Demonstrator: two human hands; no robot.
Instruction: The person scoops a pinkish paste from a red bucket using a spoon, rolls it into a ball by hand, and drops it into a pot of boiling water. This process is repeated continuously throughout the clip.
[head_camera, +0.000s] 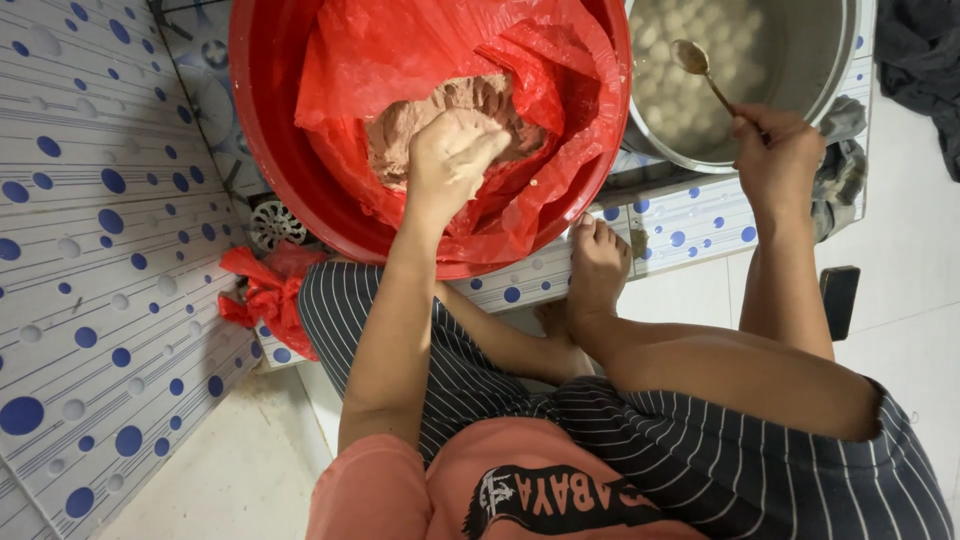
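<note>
the paste lies in the lined basin, with the pot of balls just right of it.

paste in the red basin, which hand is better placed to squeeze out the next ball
Left, probably. The left hand is already pressed into the brown paste in the red basin. The right hand holds a spoon over the metal pot.

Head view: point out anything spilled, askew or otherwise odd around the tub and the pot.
Nothing looks spilled. The left hand presses into the brown paste inside the red bag lining of the red tub. The right hand holds a spoon over the metal pot of pale balls. One oddity: a crumpled red bag lies beside the tub.
</note>
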